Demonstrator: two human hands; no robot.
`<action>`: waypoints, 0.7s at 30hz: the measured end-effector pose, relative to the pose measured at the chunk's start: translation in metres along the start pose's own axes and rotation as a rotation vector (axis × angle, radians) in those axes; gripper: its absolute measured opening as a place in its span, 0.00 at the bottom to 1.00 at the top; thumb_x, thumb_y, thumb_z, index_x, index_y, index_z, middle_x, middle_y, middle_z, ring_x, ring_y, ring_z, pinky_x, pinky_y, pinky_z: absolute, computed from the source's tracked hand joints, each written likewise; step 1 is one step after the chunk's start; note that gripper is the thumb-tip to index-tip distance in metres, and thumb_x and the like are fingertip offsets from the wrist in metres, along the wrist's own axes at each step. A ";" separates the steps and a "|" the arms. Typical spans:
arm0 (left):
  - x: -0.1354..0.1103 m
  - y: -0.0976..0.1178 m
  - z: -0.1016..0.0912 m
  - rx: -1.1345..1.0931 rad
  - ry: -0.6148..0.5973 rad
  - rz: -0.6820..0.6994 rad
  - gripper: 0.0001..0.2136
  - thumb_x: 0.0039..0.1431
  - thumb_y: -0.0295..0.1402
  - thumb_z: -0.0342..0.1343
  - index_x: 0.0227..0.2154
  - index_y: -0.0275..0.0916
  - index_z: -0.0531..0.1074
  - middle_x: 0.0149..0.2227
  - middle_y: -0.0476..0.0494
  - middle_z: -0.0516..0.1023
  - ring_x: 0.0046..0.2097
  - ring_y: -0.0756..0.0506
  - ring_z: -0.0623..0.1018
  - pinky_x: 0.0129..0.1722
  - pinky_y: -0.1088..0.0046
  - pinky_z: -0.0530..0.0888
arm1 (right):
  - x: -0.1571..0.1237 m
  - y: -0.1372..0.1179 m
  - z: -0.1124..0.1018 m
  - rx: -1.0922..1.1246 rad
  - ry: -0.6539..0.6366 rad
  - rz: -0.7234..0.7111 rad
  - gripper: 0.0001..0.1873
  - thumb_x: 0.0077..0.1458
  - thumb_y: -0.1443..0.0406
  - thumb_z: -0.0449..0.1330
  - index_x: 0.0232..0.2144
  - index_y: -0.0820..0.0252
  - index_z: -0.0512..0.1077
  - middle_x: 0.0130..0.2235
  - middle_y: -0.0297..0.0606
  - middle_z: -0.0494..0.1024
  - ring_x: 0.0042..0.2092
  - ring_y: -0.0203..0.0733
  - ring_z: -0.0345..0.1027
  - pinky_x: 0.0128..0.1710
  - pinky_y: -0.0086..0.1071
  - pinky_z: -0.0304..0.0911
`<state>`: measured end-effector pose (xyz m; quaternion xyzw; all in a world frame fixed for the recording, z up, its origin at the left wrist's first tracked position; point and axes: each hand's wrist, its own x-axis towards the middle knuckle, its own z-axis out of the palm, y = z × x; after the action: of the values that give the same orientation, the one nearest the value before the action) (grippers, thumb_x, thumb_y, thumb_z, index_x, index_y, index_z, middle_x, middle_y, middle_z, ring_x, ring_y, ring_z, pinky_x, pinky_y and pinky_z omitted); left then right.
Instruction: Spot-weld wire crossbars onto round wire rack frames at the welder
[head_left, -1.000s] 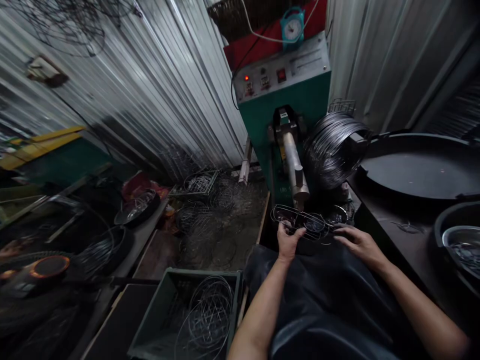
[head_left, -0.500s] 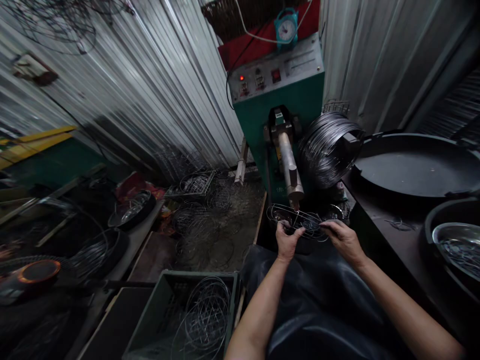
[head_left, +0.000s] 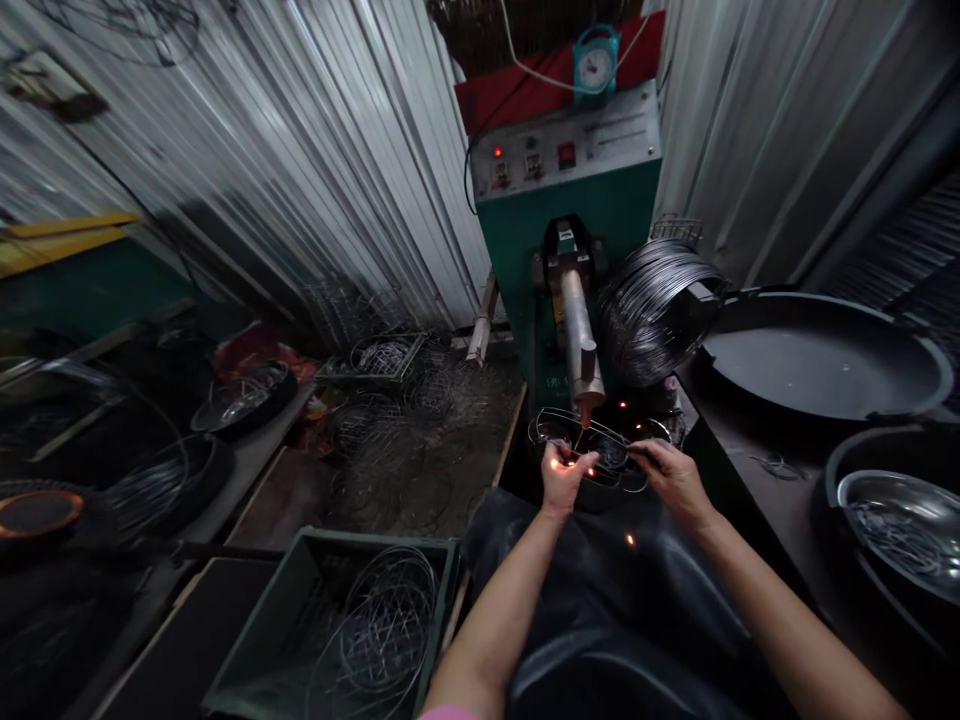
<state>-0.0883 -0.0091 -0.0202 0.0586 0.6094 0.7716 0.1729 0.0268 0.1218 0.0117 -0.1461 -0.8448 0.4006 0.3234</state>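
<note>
My left hand [head_left: 564,474] is closed on the near left side of a wire frame [head_left: 609,432], an elongated piece of bent metal wire. At its right end, my right hand [head_left: 670,474] pinches the wire between thumb and fingers. The copper-coloured tip [head_left: 587,410] of the spot welder's arm [head_left: 577,330] stands right at the frame's far wire, between my hands. Bright orange sparks [head_left: 630,540] fly around the frame, some by my left fingers. What lies beneath the frame is dark and hard to make out.
The green welding machine [head_left: 499,240] stands ahead, with a wire coil [head_left: 656,310] hung beside its arm. To the right are a large black pan [head_left: 825,350] and a metal bowl [head_left: 919,495] of small wire pieces. A green crate [head_left: 300,600] with wire rings [head_left: 390,620] sits at lower left.
Sparks have appeared around the wire frame. The welder's tip now reaches down to the wire. Both hands keep their hold, and the view has shifted slightly.
</note>
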 end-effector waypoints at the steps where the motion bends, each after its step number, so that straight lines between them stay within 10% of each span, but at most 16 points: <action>1: -0.001 0.000 0.000 -0.002 -0.019 0.008 0.21 0.30 0.34 0.70 0.26 0.37 0.64 0.26 0.54 0.64 0.30 0.53 0.66 0.35 0.76 0.65 | 0.000 0.000 -0.002 0.007 -0.008 0.004 0.12 0.54 0.56 0.54 0.32 0.55 0.74 0.32 0.39 0.76 0.35 0.44 0.70 0.37 0.37 0.66; 21: 0.018 0.003 -0.023 -0.341 0.027 -0.259 0.21 0.32 0.43 0.66 0.26 0.37 0.65 0.26 0.52 0.65 0.31 0.52 0.67 0.36 0.68 0.68 | 0.033 -0.015 -0.001 0.036 -0.198 0.018 0.12 0.52 0.56 0.56 0.30 0.56 0.74 0.33 0.39 0.76 0.36 0.43 0.70 0.38 0.35 0.65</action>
<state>-0.1126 -0.0246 -0.0255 -0.0608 0.4747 0.8356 0.2699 0.0026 0.1295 0.0375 -0.1074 -0.8638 0.4311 0.2375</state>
